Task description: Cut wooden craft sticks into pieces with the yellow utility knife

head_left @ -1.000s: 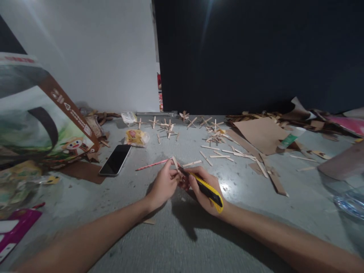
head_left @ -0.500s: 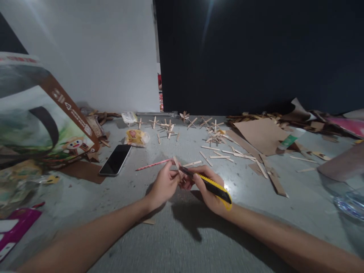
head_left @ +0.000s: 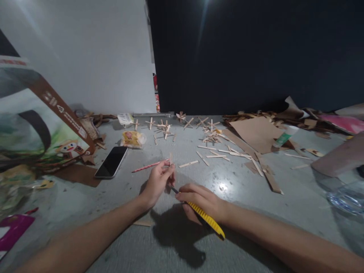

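Observation:
My left hand [head_left: 157, 182] is closed in a pinch on a short wooden craft stick [head_left: 171, 160] that stands up from my fingers. My right hand [head_left: 200, 201] is wrapped round a yellow and black utility knife [head_left: 205, 220], its blade tip pointing up-left toward the left hand's fingers. Both hands hover just above the grey table [head_left: 182, 246], a little apart. A pink striped pencil [head_left: 149, 166] lies just beyond the left hand.
A black phone [head_left: 111, 162] lies to the left, beside a printed cardboard box [head_left: 42, 125]. Loose and crossed wooden sticks [head_left: 210, 151] are scattered ahead. Cardboard sheets [head_left: 257, 132], a green-capped glue tube [head_left: 283, 137] and a snack packet [head_left: 132, 138] lie further back.
My right hand has pulled the knife back toward me and down, away from the stick. The left hand has kept the stick and shifted slightly left.

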`<state>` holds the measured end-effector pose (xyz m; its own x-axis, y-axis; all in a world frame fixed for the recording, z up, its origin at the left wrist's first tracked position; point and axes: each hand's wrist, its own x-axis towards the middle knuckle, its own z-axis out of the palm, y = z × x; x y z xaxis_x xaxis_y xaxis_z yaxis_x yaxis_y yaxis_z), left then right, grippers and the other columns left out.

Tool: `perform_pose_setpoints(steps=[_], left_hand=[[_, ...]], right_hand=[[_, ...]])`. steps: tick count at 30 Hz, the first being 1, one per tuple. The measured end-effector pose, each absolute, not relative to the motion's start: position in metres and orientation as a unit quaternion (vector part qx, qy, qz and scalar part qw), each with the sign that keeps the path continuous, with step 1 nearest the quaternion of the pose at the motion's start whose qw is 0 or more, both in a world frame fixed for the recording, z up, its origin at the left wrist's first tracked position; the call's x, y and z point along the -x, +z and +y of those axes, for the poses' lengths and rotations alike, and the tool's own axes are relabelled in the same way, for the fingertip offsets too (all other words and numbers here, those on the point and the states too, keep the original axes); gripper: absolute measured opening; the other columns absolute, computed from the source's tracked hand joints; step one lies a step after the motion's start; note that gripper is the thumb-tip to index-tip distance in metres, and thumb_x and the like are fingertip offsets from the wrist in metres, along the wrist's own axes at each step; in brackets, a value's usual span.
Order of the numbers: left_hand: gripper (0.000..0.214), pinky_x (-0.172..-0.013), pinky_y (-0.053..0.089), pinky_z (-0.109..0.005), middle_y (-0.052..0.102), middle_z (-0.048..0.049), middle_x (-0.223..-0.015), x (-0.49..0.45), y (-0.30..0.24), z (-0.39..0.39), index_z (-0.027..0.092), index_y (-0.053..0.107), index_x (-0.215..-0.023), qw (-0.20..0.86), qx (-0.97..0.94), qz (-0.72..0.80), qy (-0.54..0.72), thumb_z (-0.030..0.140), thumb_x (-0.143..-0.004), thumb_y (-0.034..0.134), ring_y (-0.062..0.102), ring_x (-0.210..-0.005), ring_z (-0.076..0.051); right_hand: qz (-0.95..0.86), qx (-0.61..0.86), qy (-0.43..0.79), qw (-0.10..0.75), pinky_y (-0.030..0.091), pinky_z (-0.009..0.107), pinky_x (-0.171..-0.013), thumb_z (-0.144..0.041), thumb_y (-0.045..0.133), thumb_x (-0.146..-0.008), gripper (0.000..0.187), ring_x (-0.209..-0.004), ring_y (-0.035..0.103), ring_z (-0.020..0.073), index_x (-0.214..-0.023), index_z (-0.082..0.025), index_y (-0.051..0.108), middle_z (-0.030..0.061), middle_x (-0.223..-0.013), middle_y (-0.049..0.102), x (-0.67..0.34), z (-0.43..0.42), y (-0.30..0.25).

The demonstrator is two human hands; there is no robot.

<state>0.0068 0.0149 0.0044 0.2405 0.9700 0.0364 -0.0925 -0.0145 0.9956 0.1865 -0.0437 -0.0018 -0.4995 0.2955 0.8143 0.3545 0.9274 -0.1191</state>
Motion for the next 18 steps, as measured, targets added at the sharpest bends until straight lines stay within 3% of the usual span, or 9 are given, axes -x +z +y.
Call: perform_pose_setpoints(steps=[5, 9, 13, 16, 18], left_hand=[[0.052, -0.041, 0.025, -0.019, 0.032, 0.0121, -0.051, -0.006, 0.003, 0.015, 0.019, 0.057, -0.081, 0.596, -0.544, 0.401, 0.434, 0.069, -0.077, 0.073, 0.028, -0.042, -0.007], [0.052, -0.044, 0.018, -0.02, 0.026, 0.0124, -0.051, -0.005, 0.002, 0.014, 0.02, 0.053, -0.076, 0.6, -0.561, 0.398, 0.409, 0.07, -0.08, 0.068, 0.02, -0.044, -0.006], [0.046, -0.049, 0.025, -0.022, 0.038, 0.008, -0.053, -0.004, 0.004, 0.009, 0.018, 0.057, -0.073, 0.549, -0.651, 0.394, 0.346, 0.061, -0.089, 0.063, 0.034, -0.049, -0.009], [0.037, -0.064, 0.041, -0.025, 0.062, 0.0001, -0.069, -0.004, 0.008, 0.005, 0.017, 0.065, -0.077, 0.52, -0.701, 0.362, 0.328, 0.05, -0.093, 0.062, 0.056, -0.066, -0.015], [0.03, -0.073, 0.046, -0.028, 0.071, -0.0038, -0.081, -0.005, 0.009, 0.004, 0.017, 0.069, -0.084, 0.53, -0.704, 0.343, 0.325, 0.044, -0.094, 0.061, 0.064, -0.078, -0.019]], right_hand=[[-0.831, 0.182, 0.034, 0.525, 0.06, 0.025, -0.069, -0.008, 0.051, -0.094, 0.039, -0.081, 0.069, 0.0163, -0.131, -0.018, 0.054, 0.0089, -0.096, 0.067, -0.187, -0.042, -0.004], [-0.774, 0.277, 0.089, 0.562, 0.061, 0.032, -0.075, -0.017, 0.051, -0.101, 0.037, -0.08, 0.07, 0.0177, -0.138, -0.024, 0.054, 0.0075, -0.097, 0.068, -0.191, -0.029, -0.008], [-0.689, 0.409, 0.223, 0.554, 0.059, 0.033, -0.065, -0.036, 0.05, -0.106, 0.043, -0.062, 0.067, 0.0168, -0.147, -0.022, 0.049, 0.0038, -0.083, 0.069, -0.196, -0.014, -0.01], [-0.708, 0.414, 0.301, 0.487, 0.053, 0.026, -0.055, -0.041, 0.051, -0.105, 0.033, -0.054, 0.063, 0.0149, -0.129, -0.02, 0.06, -0.0015, -0.065, 0.063, -0.196, -0.014, -0.011], [-0.733, 0.394, 0.307, 0.463, 0.05, 0.023, -0.053, -0.041, 0.054, -0.104, 0.025, -0.053, 0.06, 0.013, -0.114, -0.021, 0.064, -0.0025, -0.065, 0.062, -0.194, -0.017, -0.011]])
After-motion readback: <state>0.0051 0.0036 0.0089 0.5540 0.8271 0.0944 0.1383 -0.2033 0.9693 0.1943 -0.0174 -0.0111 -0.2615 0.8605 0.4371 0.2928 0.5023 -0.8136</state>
